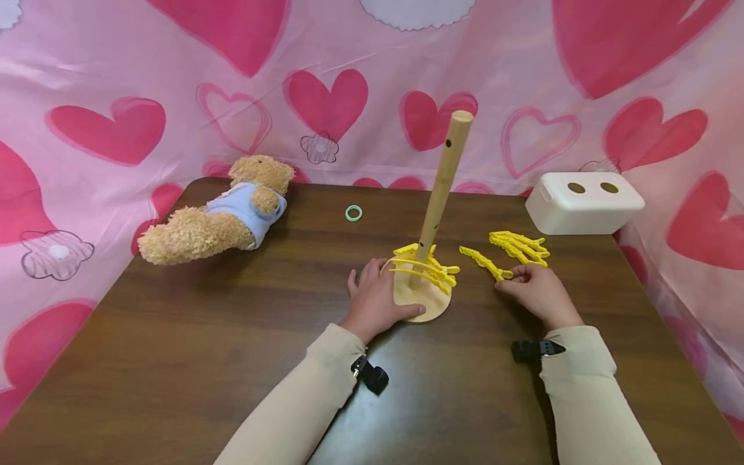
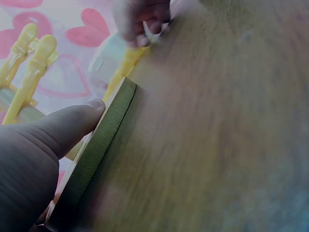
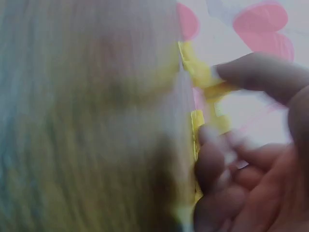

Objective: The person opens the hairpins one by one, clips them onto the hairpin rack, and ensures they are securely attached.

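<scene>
A wooden stand has a round base [image 1: 430,310] and a tall pole [image 1: 444,181]. Several yellow plastic arms [image 1: 427,268] sit on the pole low down, just above the base. My left hand [image 1: 383,290] lies flat beside the base, and its thumb [image 2: 63,128] presses the rim of the base [image 2: 104,145]. My right hand [image 1: 511,278] pinches one end of a loose yellow arm [image 1: 485,261] that lies on the table right of the stand. In the right wrist view its fingers [image 3: 260,72] close on the yellow arm [image 3: 203,72]. More yellow arms [image 1: 520,247] lie in a pile beyond it.
A teddy bear [image 1: 221,216] in a blue top lies at the back left of the dark wooden table [image 1: 174,361]. A small green ring [image 1: 353,212] lies behind the stand. A white box [image 1: 584,201] with two holes stands at the back right. Pink heart cloth surrounds the table.
</scene>
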### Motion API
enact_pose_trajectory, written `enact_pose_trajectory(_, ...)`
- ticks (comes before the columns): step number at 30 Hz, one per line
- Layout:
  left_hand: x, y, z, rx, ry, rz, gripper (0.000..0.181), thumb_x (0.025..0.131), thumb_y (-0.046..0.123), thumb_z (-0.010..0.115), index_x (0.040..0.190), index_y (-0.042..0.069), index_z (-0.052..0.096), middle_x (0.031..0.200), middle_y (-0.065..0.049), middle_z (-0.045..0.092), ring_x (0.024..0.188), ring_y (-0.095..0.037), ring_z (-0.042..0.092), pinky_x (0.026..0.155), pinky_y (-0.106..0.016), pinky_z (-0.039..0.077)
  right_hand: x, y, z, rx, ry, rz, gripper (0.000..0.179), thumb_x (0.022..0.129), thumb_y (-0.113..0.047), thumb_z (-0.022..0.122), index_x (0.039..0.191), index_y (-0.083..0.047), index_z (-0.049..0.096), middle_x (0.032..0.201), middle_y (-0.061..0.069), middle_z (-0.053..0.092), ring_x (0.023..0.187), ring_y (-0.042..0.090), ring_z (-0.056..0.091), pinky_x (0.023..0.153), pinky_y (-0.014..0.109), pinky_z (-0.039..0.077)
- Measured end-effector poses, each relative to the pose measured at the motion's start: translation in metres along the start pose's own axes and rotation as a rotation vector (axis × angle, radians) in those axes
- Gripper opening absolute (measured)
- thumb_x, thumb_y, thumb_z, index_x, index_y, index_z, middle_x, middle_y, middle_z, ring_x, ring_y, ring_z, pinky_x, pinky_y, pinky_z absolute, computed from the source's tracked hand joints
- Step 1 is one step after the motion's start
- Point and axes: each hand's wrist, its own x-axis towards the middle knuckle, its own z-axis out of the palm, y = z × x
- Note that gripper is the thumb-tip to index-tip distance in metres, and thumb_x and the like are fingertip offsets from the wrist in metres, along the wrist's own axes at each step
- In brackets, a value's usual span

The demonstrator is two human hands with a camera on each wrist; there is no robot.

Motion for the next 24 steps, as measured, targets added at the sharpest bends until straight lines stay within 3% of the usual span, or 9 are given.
enact_pose_trajectory(4, -0.001, -0.002, 0.002, 0.013, -0.002, 0.0, 0.101, 0.07, 0.073, 0.077, 0.147, 0.013, 0.048, 0.15, -0.006, 0.041, 0.143, -0.024, 0.029, 0.116, -0.063, 0.009, -0.005, -0.005, 0.006, 0.167, 0.156, -0.077, 0.057, 0.094, -0.046, 0.068, 0.126, 0.0, 0.057, 0.108, 0.017, 0.061, 0.086, 0.028, 0.057, 0.071, 0.026, 0.051)
enact_pose_trajectory(8, -0.001, -0.003, 0.003, 0.019, 0.004, 0.007, 0.101, 0.07, 0.072, 0.076, 0.147, 0.013, 0.048, 0.151, -0.007, 0.041, 0.144, -0.023, 0.028, 0.115, -0.063, 0.009, -0.008, -0.01, 0.009, 0.257, 0.264, -0.188, 0.049, 0.092, -0.042, 0.072, 0.12, -0.003, 0.063, 0.101, 0.011, 0.062, 0.085, 0.024, 0.054, 0.065, 0.022, 0.05)
enact_pose_trajectory(15, -0.001, -0.002, 0.003, 0.01, 0.008, 0.018, 0.101, 0.071, 0.072, 0.077, 0.149, 0.014, 0.047, 0.152, -0.008, 0.04, 0.146, -0.026, 0.026, 0.116, -0.063, 0.009, -0.018, -0.015, 0.006, 0.287, 0.295, -0.292, 0.039, 0.089, -0.034, 0.078, 0.114, -0.006, 0.069, 0.095, 0.0, 0.066, 0.082, 0.02, 0.055, 0.066, 0.018, 0.052)
enact_pose_trajectory(24, -0.002, 0.001, 0.001, 0.013, 0.02, 0.029, 0.099, 0.07, 0.071, 0.078, 0.147, 0.016, 0.049, 0.147, -0.007, 0.044, 0.14, -0.023, 0.033, 0.115, -0.063, 0.011, -0.035, -0.031, -0.004, 0.326, 0.333, -0.398, 0.032, 0.086, -0.021, 0.082, 0.109, -0.001, 0.07, 0.09, 0.0, 0.067, 0.074, 0.018, 0.057, 0.064, 0.017, 0.052)
